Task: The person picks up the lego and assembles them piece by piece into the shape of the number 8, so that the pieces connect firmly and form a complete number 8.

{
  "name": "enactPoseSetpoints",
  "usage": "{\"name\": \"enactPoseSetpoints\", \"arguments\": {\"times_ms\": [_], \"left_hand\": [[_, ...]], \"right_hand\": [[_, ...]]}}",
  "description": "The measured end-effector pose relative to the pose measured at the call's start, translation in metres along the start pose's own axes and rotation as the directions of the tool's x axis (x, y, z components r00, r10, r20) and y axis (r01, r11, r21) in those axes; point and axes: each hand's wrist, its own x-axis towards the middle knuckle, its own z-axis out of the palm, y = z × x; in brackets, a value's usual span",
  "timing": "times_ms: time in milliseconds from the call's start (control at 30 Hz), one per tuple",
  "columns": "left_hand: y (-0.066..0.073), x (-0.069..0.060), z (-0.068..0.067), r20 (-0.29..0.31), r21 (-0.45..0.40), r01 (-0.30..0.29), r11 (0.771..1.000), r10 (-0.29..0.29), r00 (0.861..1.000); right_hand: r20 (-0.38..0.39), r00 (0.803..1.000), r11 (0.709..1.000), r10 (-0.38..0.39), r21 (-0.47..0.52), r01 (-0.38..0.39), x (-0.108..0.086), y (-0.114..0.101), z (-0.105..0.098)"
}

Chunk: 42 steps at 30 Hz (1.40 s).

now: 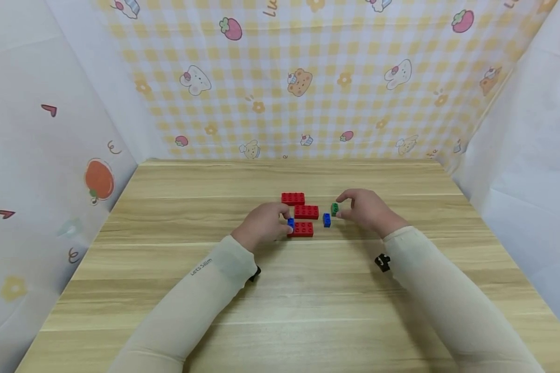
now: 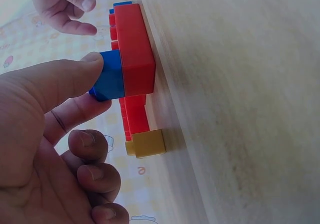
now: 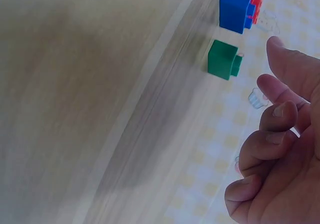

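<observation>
- Blue brick [image 2: 113,78]: sitting on the left end of the nearest red brick [image 1: 304,229]; probably needing square, even pressing.
- Left hand [image 1: 263,225]: pinching it, thumb against finger.
- Right hand [image 1: 366,210]: holding nothing, thumb and forefinger parted, hovering beside the green brick [image 3: 222,61].

On the wood-grained table [image 1: 280,321], from a middle red brick [image 1: 306,213], a back red brick [image 1: 293,199] was set between 10 and 11 o'clock, a front red brick [image 1: 305,229] toward 6, a green brick [image 1: 335,209] at 3, a blue brick [image 1: 326,220] toward 4. In the left wrist view, a yellow brick [image 2: 151,144] was seen at 6 o'clock from the reds.
</observation>
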Motion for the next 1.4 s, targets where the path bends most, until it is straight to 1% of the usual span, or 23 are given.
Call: {"name": "enactPoseSetpoints", "arguments": {"times_ms": [133, 400, 700, 900, 1400], "left_hand": [[-0.001, 0.001, 0.001, 0.005, -0.006, 0.008, 1.0, -0.008, 1.0], [0.0, 0.0, 0.0, 0.0, 0.008, 0.0, 1.0, 0.0, 1.0], [0.001, 0.001, 0.001, 0.008, -0.003, 0.008, 1.0, -0.008, 1.0], [0.001, 0.0, 0.0, 0.005, 0.005, 0.003, 1.0, -0.003, 1.0], [0.002, -0.001, -0.001, 0.016, -0.01, 0.015, 1.0, -0.015, 1.0]], "right_hand": [[0.008, 1.0, 1.0, 0.012, 0.025, -0.012, 0.005, 0.0, 0.0], [0.021, 0.999, 0.999, 0.032, 0.033, -0.032, 0.013, 0.002, 0.001], [0.042, 0.998, 0.998, 0.054, 0.038, -0.056, 0.017, 0.004, 0.004], [0.046, 0.997, 0.997, 0.06, 0.036, -0.062, 0.02, 0.005, 0.004], [0.059, 0.997, 0.998, 0.058, 0.035, -0.06, 0.02, 0.001, 0.005]]}}
